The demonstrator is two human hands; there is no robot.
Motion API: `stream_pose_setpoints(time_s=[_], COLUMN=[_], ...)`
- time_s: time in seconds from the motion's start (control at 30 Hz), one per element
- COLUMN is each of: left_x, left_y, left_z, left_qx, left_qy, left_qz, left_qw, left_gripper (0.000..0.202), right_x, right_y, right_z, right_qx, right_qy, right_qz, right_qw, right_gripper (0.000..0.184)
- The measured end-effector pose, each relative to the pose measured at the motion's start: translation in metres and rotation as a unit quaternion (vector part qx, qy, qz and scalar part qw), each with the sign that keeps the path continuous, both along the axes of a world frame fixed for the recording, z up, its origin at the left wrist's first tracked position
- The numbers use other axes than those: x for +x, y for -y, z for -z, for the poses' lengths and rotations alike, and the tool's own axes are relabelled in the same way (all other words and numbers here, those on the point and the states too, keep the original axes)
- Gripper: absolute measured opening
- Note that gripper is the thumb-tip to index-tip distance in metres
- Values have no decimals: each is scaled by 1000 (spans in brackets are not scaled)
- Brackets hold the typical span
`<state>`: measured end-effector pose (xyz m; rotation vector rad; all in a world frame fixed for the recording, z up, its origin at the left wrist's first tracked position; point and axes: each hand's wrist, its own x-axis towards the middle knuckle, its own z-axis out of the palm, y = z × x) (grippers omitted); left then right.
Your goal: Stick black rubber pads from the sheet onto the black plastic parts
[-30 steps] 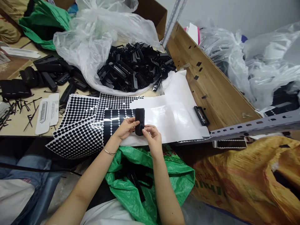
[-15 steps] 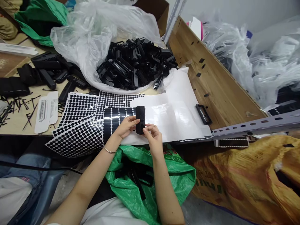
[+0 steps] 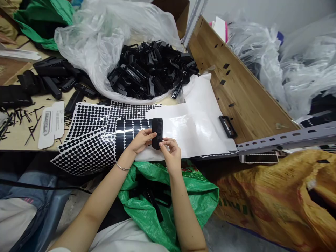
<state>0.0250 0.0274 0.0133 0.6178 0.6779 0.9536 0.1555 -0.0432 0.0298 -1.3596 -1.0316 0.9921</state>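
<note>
A small black oblong plastic case [image 3: 157, 127] with a textured face is held upright above the sticker sheets. My left hand [image 3: 141, 141] pinches its left side, thumb over the front. At the lower right corner, the thumb and fingertips of my right hand [image 3: 172, 150] close on the same case. Just left of it lies a sheet of black oblong stickers [image 3: 122, 140], partly behind my left hand. Sheets of round black dots [image 3: 86, 154] spread farther left, and white backing paper [image 3: 194, 136] extends to the right. Below my wrists, a green woven bag [image 3: 202, 196] gapes around black parts.
A clear plastic bag [image 3: 102, 56] spills a heap of black plastic parts [image 3: 149, 70] at the back. More black cases [image 3: 52, 70] and a white card [image 3: 51, 124] lie left. A wooden board [image 3: 241, 84] borders the right; a yellow sack [image 3: 262, 196] stands below it.
Both hands keep hold of the case in nearly the same place. My right hand has shifted very slightly left; the whole view has moved a touch.
</note>
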Motion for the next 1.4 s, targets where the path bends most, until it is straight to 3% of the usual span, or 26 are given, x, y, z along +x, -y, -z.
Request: stream_pose_setpoints(time_s=[0.53,0.8,0.9,0.97,1.03,1.1,1.23,1.4], left_x=[0,0,-1,-1,-2,-3,-5,-5], left_y=[2,2,1,0,0,1,1,2], left_z=[-1,-3,-1,0,2,3,4,3], left_qx=[31,8,3,0,-6,-8,1,8], left_qy=[-15,-10,3,9,15,18,22,30], left_qz=[-7,-2,-5,-7,-3,8,33,47], left_qw=[999,1000,1000,1000,1000,1000,999,998], left_gripper=[37,39,33,30,30,33,39,40], right_x=[-7,-15,-18,-17,-13,-9,-2,-4], right_y=[-1,2,3,2,2,1,-1,-3], right_z=[2,1,-1,-3,-6,-9,-12,-6], right_qx=[8,41,45,41,37,25,1,-17], right_qy=[16,101,90,50,13,-9,-70,-91], right_qz=[35,104,132,139,119,56,-62,-39], right_qw=[999,989,986,988,992,998,996,995], right_gripper=[18,18,23,41,60,66,48,49])
